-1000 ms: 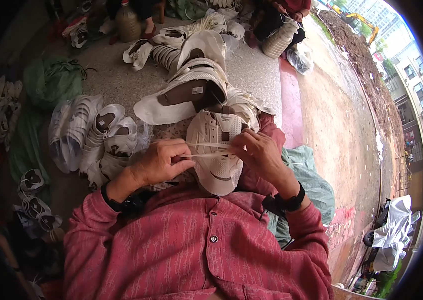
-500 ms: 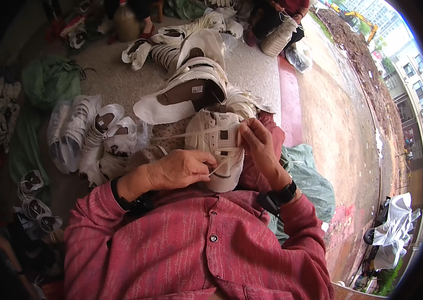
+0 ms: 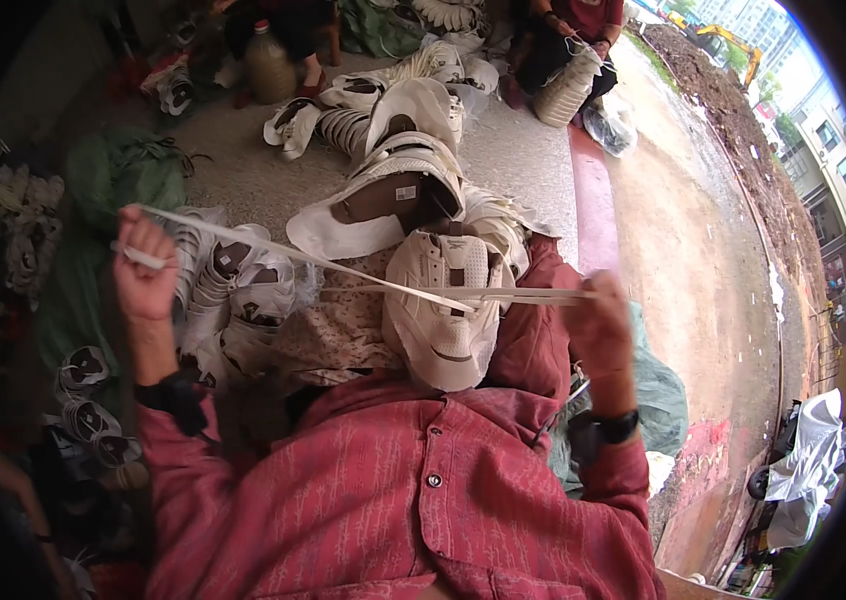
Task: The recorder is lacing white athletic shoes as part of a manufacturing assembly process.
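Observation:
A white shoe upper (image 3: 443,305) rests on my lap, toe toward me. A flat white lace (image 3: 303,257) runs through it and is pulled taut out to both sides. My left hand (image 3: 143,268) is raised far out to the left, closed around one end of the lace. My right hand (image 3: 598,328) is out to the right, pinching the other end. Both wrists wear dark bands, and my sleeves are red.
A stack of white shoe uppers (image 3: 398,165) lies just beyond my lap, and more pairs (image 3: 233,295) sit at my left. A green bag (image 3: 123,175) lies farther left. Another seated person (image 3: 568,40) works at the back right; a brown bottle (image 3: 268,65) stands behind.
Both hands were close together over the shoe upper, working the lace. Now they have swung wide apart, pulling the lace taut to the left and right.

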Tool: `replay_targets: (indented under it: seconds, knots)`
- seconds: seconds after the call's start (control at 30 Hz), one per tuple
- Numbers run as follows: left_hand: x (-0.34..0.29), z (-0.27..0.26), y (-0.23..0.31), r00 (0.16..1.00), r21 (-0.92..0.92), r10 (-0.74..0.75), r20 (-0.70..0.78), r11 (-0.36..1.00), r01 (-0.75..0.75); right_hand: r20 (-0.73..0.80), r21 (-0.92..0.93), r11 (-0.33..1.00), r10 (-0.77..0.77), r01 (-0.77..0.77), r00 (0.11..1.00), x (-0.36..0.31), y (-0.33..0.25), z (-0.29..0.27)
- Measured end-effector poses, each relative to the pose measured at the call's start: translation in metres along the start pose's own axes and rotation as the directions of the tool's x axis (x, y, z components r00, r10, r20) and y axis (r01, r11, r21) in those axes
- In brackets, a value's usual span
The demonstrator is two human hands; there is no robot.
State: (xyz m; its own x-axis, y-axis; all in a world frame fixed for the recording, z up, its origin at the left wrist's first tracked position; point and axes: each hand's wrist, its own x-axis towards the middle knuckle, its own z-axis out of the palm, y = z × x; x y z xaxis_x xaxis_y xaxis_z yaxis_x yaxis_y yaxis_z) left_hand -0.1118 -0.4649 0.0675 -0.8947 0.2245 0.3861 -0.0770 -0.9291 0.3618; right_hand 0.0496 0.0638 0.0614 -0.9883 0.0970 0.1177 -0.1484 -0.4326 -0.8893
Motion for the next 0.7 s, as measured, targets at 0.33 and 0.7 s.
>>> replay_targets:
  seconds: [0.33, 0.7]
  knots:
    - [-0.038, -0.045, 0.104, 0.840, 0.785, 0.178, -0.513, 0.494, 0.374, -0.686, -0.609, 0.650, -0.143, -0.455, 0.713, -0.101, -0.095, -0.149]
    - [0.010, 0.021, 0.095, 0.973, 0.294, 0.218, -0.073, 0.937, -0.188, 0.205, -0.918, 0.332, -0.072, 0.217, 0.976, 0.003, -0.005, 0.006]
